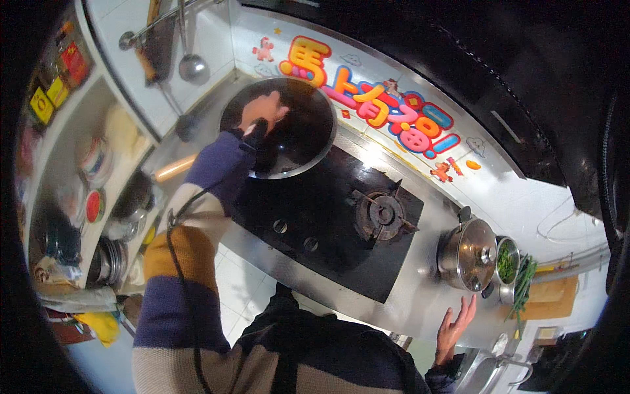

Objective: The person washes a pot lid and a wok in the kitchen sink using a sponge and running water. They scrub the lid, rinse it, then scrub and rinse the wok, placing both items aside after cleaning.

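My left hand (263, 111) is over the dark wok (300, 143), palm down with the fingers somewhat apart and nothing seen in it. Whether it touches the wok's inside cannot be told. The wok sits at the left end of a black gas hob (325, 207), its wooden handle (175, 168) pointing towards the left side. My right hand (455, 327) is raised over the steel counter's front edge at the right, fingers spread and holding nothing. Nearest to it is a steel pot (455, 258) with a glass lid (476, 256).
A bare burner (383, 213) shows on the hob's right. Past the pot stand a steel container of chopped greens (507, 261), green stalks (526, 278) and a sink (485, 372). Shelves (115, 212) of dishes and jars flank the left. A ladle (193, 68) hangs on the wall.
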Available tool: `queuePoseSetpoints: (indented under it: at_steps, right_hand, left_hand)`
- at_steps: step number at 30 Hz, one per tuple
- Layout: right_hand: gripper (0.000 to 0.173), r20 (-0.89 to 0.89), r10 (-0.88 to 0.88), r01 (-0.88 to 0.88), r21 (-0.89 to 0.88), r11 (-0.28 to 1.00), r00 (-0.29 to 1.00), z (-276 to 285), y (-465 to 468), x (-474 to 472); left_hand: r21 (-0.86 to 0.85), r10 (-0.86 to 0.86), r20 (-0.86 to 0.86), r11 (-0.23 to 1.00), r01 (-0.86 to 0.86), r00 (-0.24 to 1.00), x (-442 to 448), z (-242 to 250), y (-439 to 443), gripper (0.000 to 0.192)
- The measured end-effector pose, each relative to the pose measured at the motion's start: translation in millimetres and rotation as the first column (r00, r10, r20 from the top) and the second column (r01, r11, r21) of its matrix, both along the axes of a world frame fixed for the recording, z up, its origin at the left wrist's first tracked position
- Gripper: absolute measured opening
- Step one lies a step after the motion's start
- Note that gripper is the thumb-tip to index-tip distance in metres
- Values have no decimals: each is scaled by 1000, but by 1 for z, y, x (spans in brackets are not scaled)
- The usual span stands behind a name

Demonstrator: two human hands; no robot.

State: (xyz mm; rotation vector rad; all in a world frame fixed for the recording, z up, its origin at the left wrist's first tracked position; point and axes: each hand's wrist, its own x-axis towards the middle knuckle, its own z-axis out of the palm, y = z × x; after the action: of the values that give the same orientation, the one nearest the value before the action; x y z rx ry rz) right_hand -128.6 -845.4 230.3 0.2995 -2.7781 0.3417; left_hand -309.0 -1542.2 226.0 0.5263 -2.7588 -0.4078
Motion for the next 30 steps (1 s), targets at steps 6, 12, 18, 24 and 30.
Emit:
queuePoseSetpoints:
  at_steps: [6, 12, 18, 24, 30]
  right_hand:
    - [50, 30, -74, 76, -69, 995, 997, -20, 26, 35]
    - [46, 82, 5, 5, -128, 992, 997, -48, 40, 37]
    - [29, 387, 282, 32, -636, 771, 878, -76, 30, 33]
    - [58, 553, 649, 451, -825, 340, 523, -93, -6, 55]
    - [64, 582, 599, 772, -627, -100, 550, -114, 33, 97]
  left_hand:
    - [-5, 13, -214, 1000, -14, 977, 7, 10, -6, 32]
    - [83, 40, -265, 996, -19, 963, 53, 81, -2, 31]
    - [180, -104, -185, 974, 137, 977, 129, 99, 101, 28]
    - [192, -442, 104, 888, 418, 891, 173, 31, 288, 28]
    - [271, -797, 190, 604, 749, 574, 185, -38, 461, 32]
